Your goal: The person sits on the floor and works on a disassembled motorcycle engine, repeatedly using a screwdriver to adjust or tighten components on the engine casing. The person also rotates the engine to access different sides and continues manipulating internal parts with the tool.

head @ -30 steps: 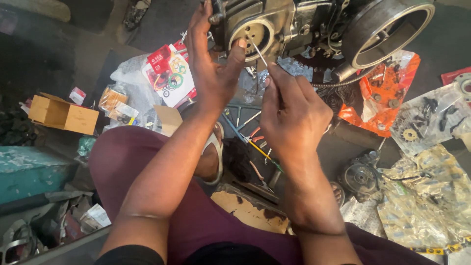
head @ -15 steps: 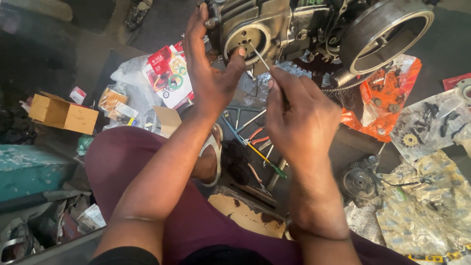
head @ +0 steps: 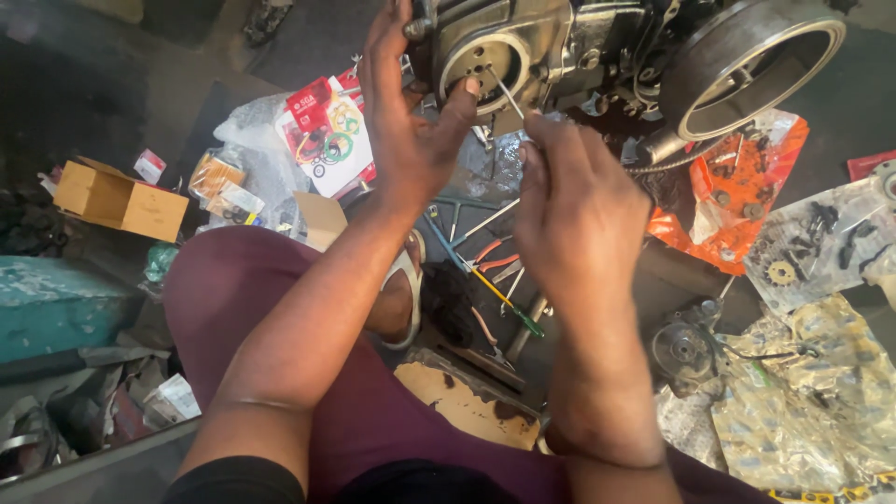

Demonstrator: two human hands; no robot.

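Left hand [head: 411, 140] spread, bracing engine [head: 523, 47] — right hand [head: 569, 201] pinching rod [head: 509, 93], tip in round port; seating unfinished.

Two hands are up at the work — a left hand [head: 411, 140] and a right hand [head: 574, 215]. One engine [head: 560, 47], one thin metal rod [head: 509, 93], one cardboard box [head: 121, 198], one orange plastic bag [head: 747, 187], one green-handled screwdriver [head: 504, 303] — and one red gasket packet [head: 327, 131].

dark grimy floor [head: 121, 103], littered, a teal block [head: 51, 303] at left.
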